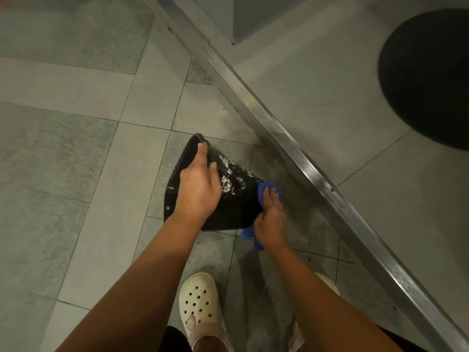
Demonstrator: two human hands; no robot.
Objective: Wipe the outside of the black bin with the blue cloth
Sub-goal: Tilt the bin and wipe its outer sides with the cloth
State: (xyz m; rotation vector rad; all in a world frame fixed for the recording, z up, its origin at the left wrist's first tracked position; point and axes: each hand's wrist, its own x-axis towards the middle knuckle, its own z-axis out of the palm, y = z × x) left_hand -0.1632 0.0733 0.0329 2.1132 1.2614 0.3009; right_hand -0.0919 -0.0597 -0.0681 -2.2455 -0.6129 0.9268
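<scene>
Bin (pixel 236 207), black and glossy, lies tipped on its side on the grey tiled floor (pixel 76 174), its open rim toward the left and its narrower base toward the right, close to a ribbed metal strip (pixel 291 146) that runs diagonally across the floor. White soapy smears mark the upper part of its outer wall. The left hand (pixel 199 185) rests over the bin near the rim, thumb hooked on the rim's edge and fingers spread flat on the wall, so its grip is apart and pressing rather than clamped. The right hand (pixel 270 222) is closed on the blue cloth (pixel 264 190), grip together around it, pushing the cloth against the bin's base end; one bunch of cloth shows above the fingers and another hangs below the wrist. Nearer the camera, a cream perforated clog (pixel 199 303) stands on the tiles between the two forearms. Far right, beyond the strip, sits a round black mat (pixel 431 77).
</scene>
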